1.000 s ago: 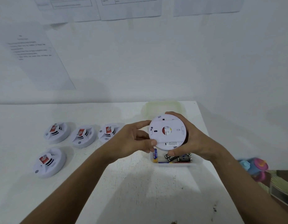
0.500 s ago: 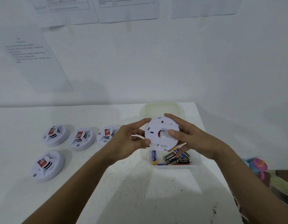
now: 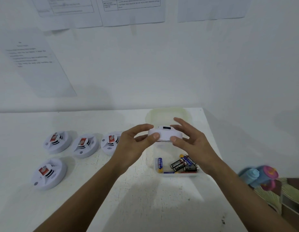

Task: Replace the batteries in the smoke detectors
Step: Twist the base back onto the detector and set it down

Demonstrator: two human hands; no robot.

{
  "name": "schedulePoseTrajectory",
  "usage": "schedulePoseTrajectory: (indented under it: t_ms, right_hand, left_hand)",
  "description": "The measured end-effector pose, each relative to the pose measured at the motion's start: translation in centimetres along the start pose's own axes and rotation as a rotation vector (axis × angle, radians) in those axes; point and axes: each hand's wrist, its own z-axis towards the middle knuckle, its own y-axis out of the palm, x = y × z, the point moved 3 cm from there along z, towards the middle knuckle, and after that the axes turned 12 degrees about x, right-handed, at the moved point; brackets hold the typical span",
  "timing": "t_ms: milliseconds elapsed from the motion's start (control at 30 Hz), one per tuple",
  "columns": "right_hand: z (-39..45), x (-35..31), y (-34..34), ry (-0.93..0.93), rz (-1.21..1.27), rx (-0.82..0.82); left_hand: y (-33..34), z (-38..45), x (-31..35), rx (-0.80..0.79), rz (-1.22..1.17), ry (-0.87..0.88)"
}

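Observation:
I hold a white round smoke detector (image 3: 165, 135) edge-on above the table, roughly level. My left hand (image 3: 135, 143) pinches its left rim with thumb and fingers. My right hand (image 3: 190, 141) touches its right rim with the thumb, fingers spread behind it. Below it a clear plastic box (image 3: 179, 174) holds several AA batteries (image 3: 182, 164), black and blue ones. Several other white detectors with red labels lie face up at the left, one of them (image 3: 49, 173) nearest me, another (image 3: 85, 144) in the row behind.
A translucent lid (image 3: 167, 114) lies behind the box near the wall. The table (image 3: 145, 198) ends just right of the box. Blue and pink plastic objects (image 3: 261, 175) sit beyond that edge. Printed sheets (image 3: 36, 64) hang on the wall.
The detector has tipped from showing its flat back towards me to lying edge-on and level. Both hands stayed on it, and my right thumb left its centre for the rim.

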Motion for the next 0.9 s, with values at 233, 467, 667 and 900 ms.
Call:
schedulePoseTrajectory:
  t_ms: [233, 467, 667, 900]
  right_hand:
    - [0.4, -0.1, -0.8, -0.032, 0.056, -0.188]
    - [0.2, 0.0, -0.6, -0.075, -0.161, -0.338]
    - [0.2, -0.5, -0.5, -0.152, -0.226, -0.333]
    - [0.3, -0.1, 0.2, -0.229, -0.358, -0.277]
  left_hand:
    - [-0.5, -0.1, 0.4, -0.368, 0.125, 0.017]
    - [-1.4, -0.3, 1.2, -0.374, 0.235, 0.28]
    - [-1.9, -0.3, 0.6, -0.286, 0.375, 0.389]
    - [-1.8, -1.1, -0.6, -0.252, 0.378, 0.32]
